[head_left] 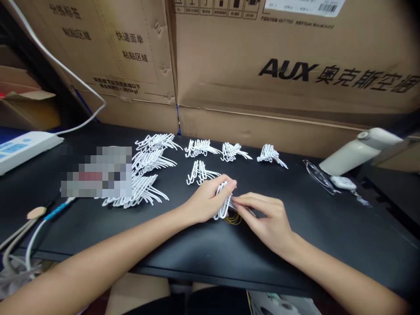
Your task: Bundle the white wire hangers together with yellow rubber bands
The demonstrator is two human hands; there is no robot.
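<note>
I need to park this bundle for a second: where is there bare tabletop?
Bare table lies right of the right hand, in front of the keys. Another free strip runs along the near edge, between the loose hook piles and the left hand. Crowded: the back row of bundles and the rubber bands under the held bundle.

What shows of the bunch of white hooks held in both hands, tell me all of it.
The bunch of thin white hooks, plastic or coated wire by their look, is stacked side by side, curved ends down toward the black tabletop. The left hand wraps it from the left; the right hand pinches its straight ends. Just beneath it lie yellow rubber bands.
</note>
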